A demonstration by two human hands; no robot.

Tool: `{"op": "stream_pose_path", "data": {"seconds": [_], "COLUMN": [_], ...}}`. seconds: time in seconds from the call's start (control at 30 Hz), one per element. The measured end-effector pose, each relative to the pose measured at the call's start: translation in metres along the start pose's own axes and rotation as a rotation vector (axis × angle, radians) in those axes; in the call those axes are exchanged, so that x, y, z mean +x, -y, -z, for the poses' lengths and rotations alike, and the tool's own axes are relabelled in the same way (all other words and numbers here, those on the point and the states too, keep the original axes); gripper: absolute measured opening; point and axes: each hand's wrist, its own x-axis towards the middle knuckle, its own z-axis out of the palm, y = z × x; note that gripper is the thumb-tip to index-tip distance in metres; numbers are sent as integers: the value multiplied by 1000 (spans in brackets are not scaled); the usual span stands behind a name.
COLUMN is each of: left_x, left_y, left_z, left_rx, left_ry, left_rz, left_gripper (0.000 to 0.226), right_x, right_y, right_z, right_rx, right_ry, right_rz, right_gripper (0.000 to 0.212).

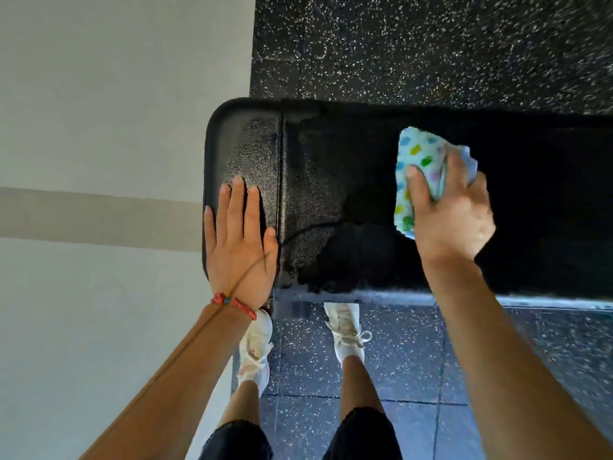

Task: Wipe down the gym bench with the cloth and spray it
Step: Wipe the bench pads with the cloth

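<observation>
A black padded gym bench (331, 167) runs across the middle of the view from its rounded left end to the right edge. My left hand (238, 240) lies flat on the left end pad, fingers straight. My right hand (447, 214) grips a folded white cloth (416, 161) with coloured spots and holds it against the bench top, right of the centre. Part of the pad near the seam looks wet and shiny. No spray bottle is in view.
A pale wall or floor strip (116, 127) fills the left side. Dark speckled rubber flooring (431, 44) lies beyond the bench and under my feet. My white shoes (345, 330) stand close against the bench's near edge.
</observation>
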Motion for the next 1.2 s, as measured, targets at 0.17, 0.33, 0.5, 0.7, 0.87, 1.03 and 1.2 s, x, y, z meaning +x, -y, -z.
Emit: {"op": "stream_pose_path", "data": {"seconds": [0.17,0.33,0.5,0.7,0.87,1.03,1.2], "left_x": [-2,-3,-5,-4,-7,-6,-10], "left_y": [2,8,13,6,-9,-29,-71], "left_z": [2,4,7,13,18,19,8], "left_rx": [-19,-18,22,-68,-121,-125,-128], "left_ry": [6,48,103,70,51,80,115], "left_rz": [-34,-110,-211,-226,-263,-298,-293], "left_gripper": [53,53,52,51,50,50,52], "right_x": [-57,-82,-72,-100,-124,-97,-73], "right_y": [45,52,-17,29,46,-22,-61], "right_z": [-4,-5,13,6,1,9,27], "right_rx": [55,22,-33,51,102,15,44], "right_ry": [13,17,-64,4,45,-23,-31], "right_rz": [19,257,-57,-74,264,218,107], "right_gripper": [52,51,55,57,52,50,49]}}
